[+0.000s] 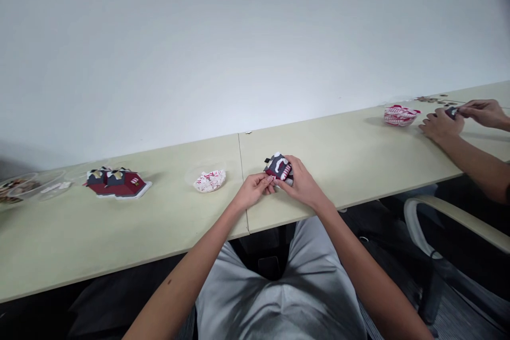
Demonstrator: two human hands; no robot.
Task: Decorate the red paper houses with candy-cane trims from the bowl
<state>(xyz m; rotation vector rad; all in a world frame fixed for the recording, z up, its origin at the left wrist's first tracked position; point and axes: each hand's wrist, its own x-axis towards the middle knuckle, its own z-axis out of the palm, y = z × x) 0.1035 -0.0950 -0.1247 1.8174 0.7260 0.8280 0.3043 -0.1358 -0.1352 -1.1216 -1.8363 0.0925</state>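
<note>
Both my hands hold a small dark grey and red model house [279, 167] with white trim, probably made of card, just above the tabletop. My left hand [255, 190] pinches its near left side between fingers and thumb. My right hand [303, 185] wraps over its near right side. The fingers of my two hands nearly meet below the house, and its underside is hidden by them. To the left of my left hand, a crumpled red and white paper piece [209, 180] lies in a clear dish [195, 175].
Two similar red houses [115, 182] stand on a white base on the pale green table [338, 170], with a clear bowl of small pieces [24, 188] beyond them. At right, a co-worker's hands [452, 119] work on a small dark item near a red-and-white paper piece [401, 115].
</note>
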